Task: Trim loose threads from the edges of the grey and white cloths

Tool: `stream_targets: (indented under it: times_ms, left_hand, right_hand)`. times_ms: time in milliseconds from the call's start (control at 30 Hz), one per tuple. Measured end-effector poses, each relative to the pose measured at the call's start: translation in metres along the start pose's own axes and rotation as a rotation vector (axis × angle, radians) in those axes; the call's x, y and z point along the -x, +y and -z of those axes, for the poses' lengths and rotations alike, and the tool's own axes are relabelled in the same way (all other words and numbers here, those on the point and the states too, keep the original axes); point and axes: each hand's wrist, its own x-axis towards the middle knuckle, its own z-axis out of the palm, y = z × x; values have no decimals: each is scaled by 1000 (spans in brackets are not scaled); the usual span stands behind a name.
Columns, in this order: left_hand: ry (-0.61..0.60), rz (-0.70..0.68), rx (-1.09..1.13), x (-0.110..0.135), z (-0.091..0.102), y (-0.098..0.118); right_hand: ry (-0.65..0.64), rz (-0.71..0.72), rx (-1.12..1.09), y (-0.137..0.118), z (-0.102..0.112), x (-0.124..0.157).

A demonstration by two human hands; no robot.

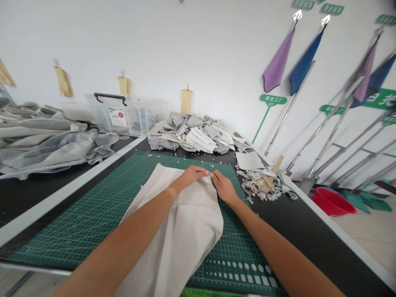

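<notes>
A soft cream cloth [176, 231] lies on a green cutting mat [93, 222], right in front of the person. It looks folded over, and its top end comes to a narrow tip near the middle of the mat. The bottom end hangs past the near edge of the mat.

The left hand [192, 175] and the right hand [224, 187] are both at that tip, and their fingertips [210, 174] almost meet. Neither hand is wide open. The fingers lie close together on the cloth. I cannot tell if they pinch it tight or only press on it.

So far, the cloth is folded, and the tip is still in the hands. Little white scraps [247, 181] lie past the mat by the right hand, with a pale square of cloth [249, 161] and gold-handled scissors [255, 187] near them. All of this sits on a black table [309, 243].

Behind the mat is a big heap of cream and gray cloth pieces [192, 134]. More gray cloth [46, 144] lies on the left, by a clear plastic box [114, 115]. Yellow gloves [63, 81] hang on the wall, and a red tub [332, 202] sits on the floor.
</notes>
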Motion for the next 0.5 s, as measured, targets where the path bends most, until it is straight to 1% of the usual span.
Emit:
stream_targets:
  times_ms: [133, 233, 333, 433, 500]
  left_hand:
    - [16, 8, -3, 0, -1, 0]
    - [16, -2, 0, 0, -1, 3]
    - [37, -26, 12, 0, -2, 7]
    - [53, -65, 10, -1, -4, 7]
    - [117, -87, -26, -4, -5, 4]
  right_hand:
    - [52, 19, -80, 0, -1, -1]
    - [83, -6, -129, -2, 0, -2]
    - [68, -48, -132, -3, 0, -3]
    - [57, -61, -109, -2, 0, -5]
    - [36, -79, -141, -1, -1, -6]
